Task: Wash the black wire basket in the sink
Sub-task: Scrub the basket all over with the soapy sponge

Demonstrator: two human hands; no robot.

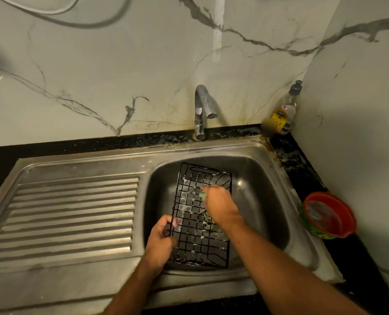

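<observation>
1. the black wire basket (195,223) sits in the sink (257,178) bowl, with soap foam on its wires.
2. the left hand (162,237) grips the basket's left edge, fingers curled round the wire.
3. the right hand (218,203) pinches a green scrubber (203,195) against the mesh.

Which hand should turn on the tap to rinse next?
Probably the right hand: it lies nearer the chrome tap, holding only a small green scrubber, while the left hand grips the black wire basket.
</observation>
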